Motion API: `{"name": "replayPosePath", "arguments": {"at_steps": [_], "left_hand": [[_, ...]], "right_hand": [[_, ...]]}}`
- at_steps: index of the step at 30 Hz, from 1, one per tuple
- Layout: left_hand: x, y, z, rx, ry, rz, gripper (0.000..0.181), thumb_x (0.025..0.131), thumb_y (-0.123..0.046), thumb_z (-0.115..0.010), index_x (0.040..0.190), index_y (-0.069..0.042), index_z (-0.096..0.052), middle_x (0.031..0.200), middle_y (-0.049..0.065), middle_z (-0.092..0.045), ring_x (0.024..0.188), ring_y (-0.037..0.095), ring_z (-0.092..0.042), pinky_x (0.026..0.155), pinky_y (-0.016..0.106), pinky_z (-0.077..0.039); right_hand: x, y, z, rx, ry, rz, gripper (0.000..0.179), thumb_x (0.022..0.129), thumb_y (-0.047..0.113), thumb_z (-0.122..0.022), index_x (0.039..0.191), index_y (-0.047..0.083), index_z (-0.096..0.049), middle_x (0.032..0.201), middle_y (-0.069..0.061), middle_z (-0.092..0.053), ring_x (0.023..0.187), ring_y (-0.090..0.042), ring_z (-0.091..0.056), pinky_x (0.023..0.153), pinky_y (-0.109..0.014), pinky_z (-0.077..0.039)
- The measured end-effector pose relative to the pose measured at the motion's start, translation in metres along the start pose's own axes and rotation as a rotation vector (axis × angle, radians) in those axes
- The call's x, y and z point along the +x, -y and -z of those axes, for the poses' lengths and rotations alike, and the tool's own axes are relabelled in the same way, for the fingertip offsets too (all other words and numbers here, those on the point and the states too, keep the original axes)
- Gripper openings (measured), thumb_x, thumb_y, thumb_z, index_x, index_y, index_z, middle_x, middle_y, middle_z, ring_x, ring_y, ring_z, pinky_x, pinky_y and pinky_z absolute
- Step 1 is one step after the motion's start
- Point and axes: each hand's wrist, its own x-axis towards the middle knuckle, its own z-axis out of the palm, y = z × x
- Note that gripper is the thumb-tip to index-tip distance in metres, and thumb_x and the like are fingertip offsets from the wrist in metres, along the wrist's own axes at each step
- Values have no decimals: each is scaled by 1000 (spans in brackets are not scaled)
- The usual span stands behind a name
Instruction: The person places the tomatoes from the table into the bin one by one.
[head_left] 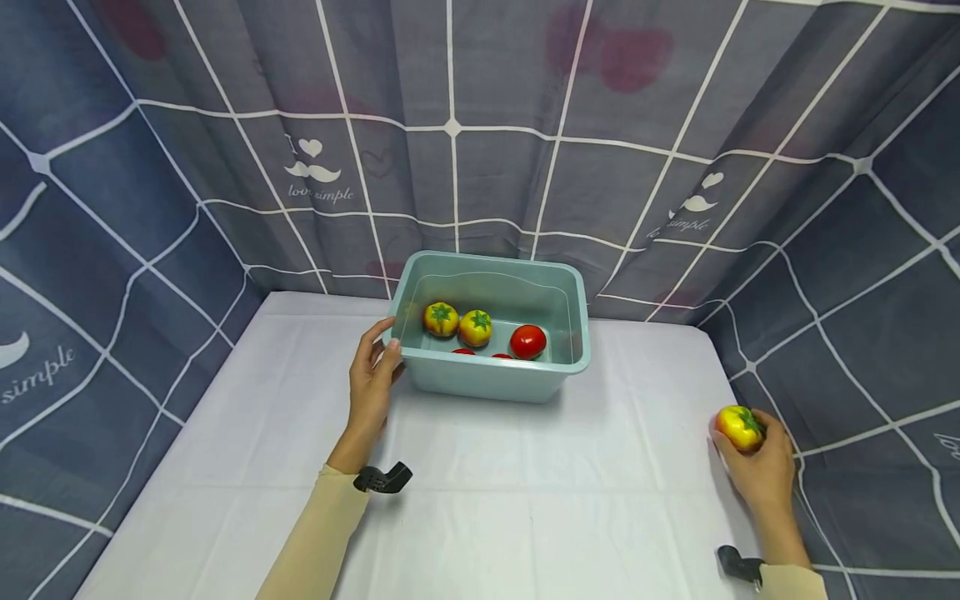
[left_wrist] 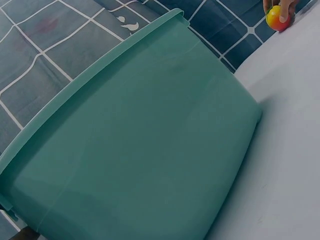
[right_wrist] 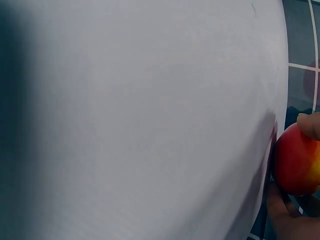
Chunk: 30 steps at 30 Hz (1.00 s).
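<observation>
A pale green plastic bin sits at the back middle of the white table. My left hand grips its left front corner, thumb near the rim and fingers along the left side. Inside lie two yellow fruits with green leafy tops and a red tomato; more red pieces show partly behind the front wall. Over by the table's right edge, my right hand holds a red-and-yellow fruit with a green leafy top. In the right wrist view, the thumb and fingers wrap that fruit.
White cloth covers the table. Grey-blue checked curtains hang behind it and on both sides. The right curtain is close to the right hand. Black wrist devices are worn on both wrists.
</observation>
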Motion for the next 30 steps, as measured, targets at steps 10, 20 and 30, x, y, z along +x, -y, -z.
{"name": "replayPosePath", "arguments": {"at_steps": [10, 20, 30], "left_hand": [[0, 0, 0, 3, 1, 8, 45, 113, -29, -59, 157, -27, -52, 160, 7, -50, 135, 19, -58, 117, 63, -49], [0, 0, 0, 3, 3, 7, 44, 113, -30, -59, 156, -27, -52, 161, 7, -50, 138, 24, -56, 117, 65, -48], [0, 1, 0, -13, 11, 3, 45, 113, -31, -59, 157, -26, -52, 162, 7, -49, 142, 25, -55, 118, 66, -47]], "right_hand": [[-3, 6, -2, -1, -6, -30, 83, 99, 26, -75, 166, 5, -30, 159, -36, -38, 146, -58, -39, 124, -74, -29], [-4, 33, -6, 82, -22, 88, 79, 96, 20, -79, 162, 5, -39, 153, -32, -46, 142, -50, -47, 120, -44, -45], [-3, 83, -19, 193, 23, 223, 78, 94, 19, -83, 161, 13, -43, 159, -20, -47, 138, -46, -57, 107, -4, -41]]}}
